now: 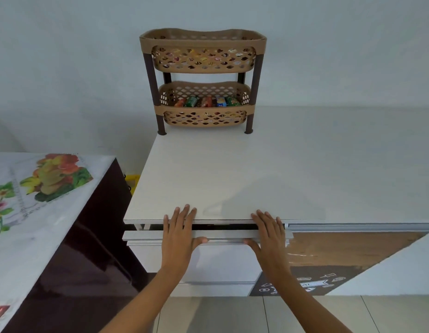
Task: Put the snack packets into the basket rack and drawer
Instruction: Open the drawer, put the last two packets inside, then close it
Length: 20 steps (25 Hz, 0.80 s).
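A tan two-tier basket rack (202,38) on dark legs stands at the back of the white counter (256,169), against the wall. Several colourful snack packets (207,102) lie in its lower basket, and more show through the holes of the upper basket (204,59). Below the counter's front edge the top drawer (146,236) is out by a narrow dark gap. My left hand (179,239) and my right hand (268,236) lie flat on the drawer's front rail, fingers spread and reaching the counter edge. Neither hand holds a packet. The drawer's inside is hidden.
A dark cabinet (88,248) with a floral cloth (40,188) on top stands to the left, lower than the counter. A second drawer front (220,263) sits below the first. A wood-look panel (352,246) and a dark patterned mat (304,283) lie to the right, above pale floor tiles.
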### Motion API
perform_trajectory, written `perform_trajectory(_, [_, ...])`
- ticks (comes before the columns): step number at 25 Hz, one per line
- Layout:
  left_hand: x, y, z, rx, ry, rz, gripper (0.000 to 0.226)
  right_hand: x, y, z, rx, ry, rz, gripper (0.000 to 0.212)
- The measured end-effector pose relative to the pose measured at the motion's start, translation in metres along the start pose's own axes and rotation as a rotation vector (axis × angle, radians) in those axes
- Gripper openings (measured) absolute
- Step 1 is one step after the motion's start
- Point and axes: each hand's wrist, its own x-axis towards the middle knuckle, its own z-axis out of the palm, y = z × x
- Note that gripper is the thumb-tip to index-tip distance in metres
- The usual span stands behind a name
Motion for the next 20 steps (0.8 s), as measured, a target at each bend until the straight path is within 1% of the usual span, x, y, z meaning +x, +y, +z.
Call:
perform_trajectory(3, [0.008,0.003,0.001,-0.012,-0.025,-0.036,0.074,0.001,0.002,0.002,-0.009,0.044,-0.010,0.054])
perform_trajectory(7, [0.015,0.004,0.002,0.026,0.003,-0.042,0.066,0.006,0.003,0.001,-0.119,0.100,-0.048,0.047])
perform_trajectory(12, [0.017,0.005,0.013,0.125,0.088,-0.031,0.061,0.010,0.007,0.006,-0.207,0.151,-0.085,0.043])
perform_trajectory(15, [0.019,0.003,0.021,0.141,0.157,-0.022,0.058,0.012,0.010,0.009,-0.228,0.159,-0.103,0.045])
perform_trajectory(20, [0.023,-0.002,0.023,0.160,0.221,0.009,0.049,0.020,0.010,0.010,-0.216,0.179,-0.095,0.039])
